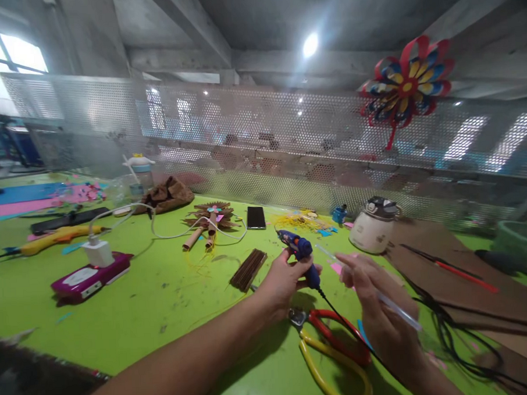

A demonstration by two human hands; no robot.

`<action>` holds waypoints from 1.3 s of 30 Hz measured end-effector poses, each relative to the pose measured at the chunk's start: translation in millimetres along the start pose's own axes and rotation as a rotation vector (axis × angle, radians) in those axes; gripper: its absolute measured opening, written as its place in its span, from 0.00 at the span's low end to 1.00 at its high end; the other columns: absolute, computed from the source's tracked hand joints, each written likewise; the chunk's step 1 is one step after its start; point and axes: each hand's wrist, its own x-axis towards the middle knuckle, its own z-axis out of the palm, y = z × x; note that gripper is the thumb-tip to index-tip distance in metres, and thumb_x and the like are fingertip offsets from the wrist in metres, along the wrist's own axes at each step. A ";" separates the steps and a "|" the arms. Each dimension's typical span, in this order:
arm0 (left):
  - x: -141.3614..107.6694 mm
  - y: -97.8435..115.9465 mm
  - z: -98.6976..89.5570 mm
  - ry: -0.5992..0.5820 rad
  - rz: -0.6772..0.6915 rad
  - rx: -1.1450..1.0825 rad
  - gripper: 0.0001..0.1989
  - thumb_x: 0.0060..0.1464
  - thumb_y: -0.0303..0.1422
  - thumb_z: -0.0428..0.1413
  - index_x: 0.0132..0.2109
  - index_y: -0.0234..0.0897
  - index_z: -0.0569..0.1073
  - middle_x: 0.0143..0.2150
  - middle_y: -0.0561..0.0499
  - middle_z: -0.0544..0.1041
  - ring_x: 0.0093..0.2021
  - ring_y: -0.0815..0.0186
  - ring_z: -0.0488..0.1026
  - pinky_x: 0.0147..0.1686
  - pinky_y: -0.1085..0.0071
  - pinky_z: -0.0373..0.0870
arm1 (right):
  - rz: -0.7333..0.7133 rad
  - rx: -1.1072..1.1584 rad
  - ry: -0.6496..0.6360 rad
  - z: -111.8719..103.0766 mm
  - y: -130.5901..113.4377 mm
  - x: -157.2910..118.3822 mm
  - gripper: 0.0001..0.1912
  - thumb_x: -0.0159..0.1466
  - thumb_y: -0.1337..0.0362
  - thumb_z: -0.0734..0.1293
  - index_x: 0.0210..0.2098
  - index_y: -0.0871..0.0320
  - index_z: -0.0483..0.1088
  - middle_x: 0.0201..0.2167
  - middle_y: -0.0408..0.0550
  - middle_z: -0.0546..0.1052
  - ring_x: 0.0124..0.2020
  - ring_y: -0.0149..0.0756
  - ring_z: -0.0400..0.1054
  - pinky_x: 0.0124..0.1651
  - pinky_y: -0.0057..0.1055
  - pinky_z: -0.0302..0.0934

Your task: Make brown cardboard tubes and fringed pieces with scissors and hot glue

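My left hand [284, 281] is wrapped round a blue hot glue gun [301, 249], its nozzle pointing up and away to the left and its black cord trailing down. Between the fingers of my right hand [379, 303] lies a clear glue stick [397, 309], its front end near the back of the gun. Whether that end touches the gun, I cannot tell. Beneath both hands, scissors [337, 386] with one red and one yellow handle rest on the green table [163, 306]. Left of my left hand lies a folded strip of brown paper [249, 269].
A purple power strip [92, 278] with a white charger and a yellow glue gun [58, 238] lie left. Further back are a brown paper flower [212, 214], a phone [256, 217] and a white jug [373, 227]. Brown sheets [449, 253] and black cable [453, 335] occupy the right.
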 end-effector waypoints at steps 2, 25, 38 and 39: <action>0.4 -2.4 -0.2 -0.007 0.009 0.016 0.19 0.50 0.36 0.61 0.46 0.35 0.65 0.35 0.45 0.76 0.38 0.62 0.75 0.41 0.63 0.71 | -0.036 0.001 0.037 -1.2 -6.8 -1.4 0.09 0.64 0.68 0.60 0.39 0.54 0.71 0.33 0.46 0.75 0.37 0.39 0.70 0.43 0.36 0.62; -1.7 4.1 1.2 0.066 0.171 0.147 0.24 0.43 0.36 0.65 0.46 0.35 0.66 0.37 0.46 0.77 0.38 0.62 0.75 0.42 0.65 0.68 | -0.009 -0.053 0.081 -4.2 -10.4 -2.9 0.05 0.60 0.68 0.68 0.37 0.57 0.74 0.27 0.43 0.78 0.29 0.33 0.73 0.34 0.26 0.66; -7.0 2.2 4.4 0.049 0.212 0.227 0.21 0.45 0.29 0.62 0.47 0.36 0.65 0.36 0.46 0.78 0.36 0.63 0.75 0.38 0.67 0.68 | -0.164 -0.155 0.238 -8.1 -10.4 -4.7 0.06 0.54 0.70 0.72 0.32 0.57 0.75 0.27 0.44 0.79 0.27 0.36 0.75 0.38 0.33 0.69; -7.7 1.3 4.7 0.041 0.209 0.231 0.21 0.45 0.28 0.62 0.46 0.36 0.65 0.36 0.46 0.78 0.36 0.63 0.75 0.38 0.67 0.68 | -0.248 -0.183 0.227 -8.6 -8.9 -4.9 0.07 0.54 0.72 0.72 0.32 0.57 0.75 0.27 0.44 0.79 0.27 0.36 0.75 0.40 0.34 0.69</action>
